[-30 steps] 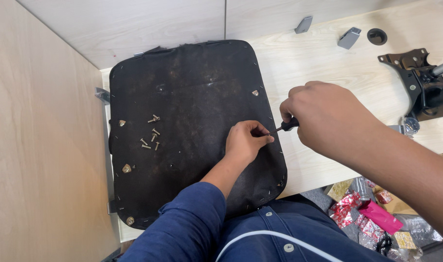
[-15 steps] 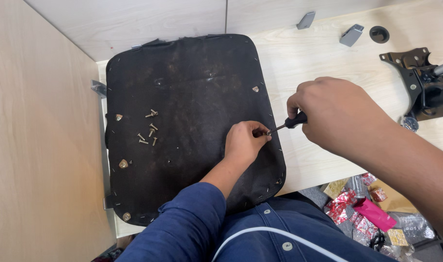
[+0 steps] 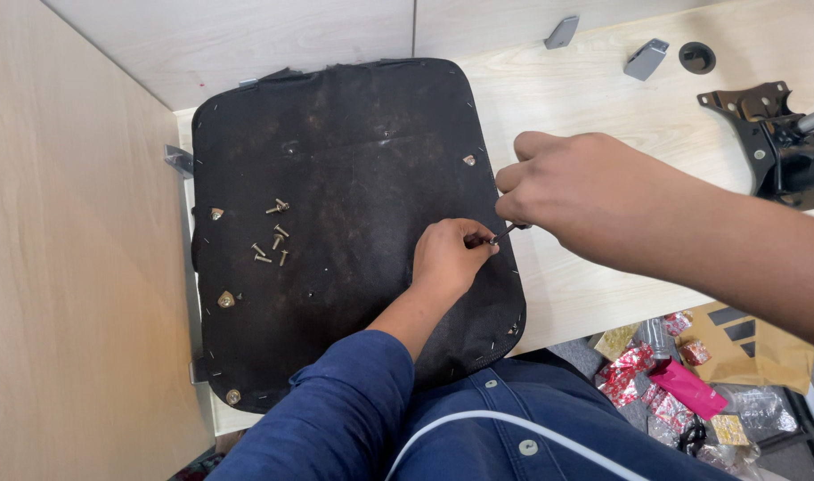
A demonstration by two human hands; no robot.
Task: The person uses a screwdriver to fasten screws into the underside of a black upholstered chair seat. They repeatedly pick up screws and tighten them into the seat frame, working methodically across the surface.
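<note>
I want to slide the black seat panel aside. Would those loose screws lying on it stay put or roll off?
The loose screws would probably roll or skid: they lie unfastened on the black seat panel. Its fuzzy fabric may slow them somewhat. The panel looks flat and likely stiff, so a level slide should keep most aboard.

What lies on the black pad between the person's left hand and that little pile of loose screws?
Only bare black pad lies between the left hand and the loose screws, as the head view shows.

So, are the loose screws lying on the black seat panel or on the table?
On the panel: the loose screws lie scattered on the black seat panel, left of the left hand.
</note>
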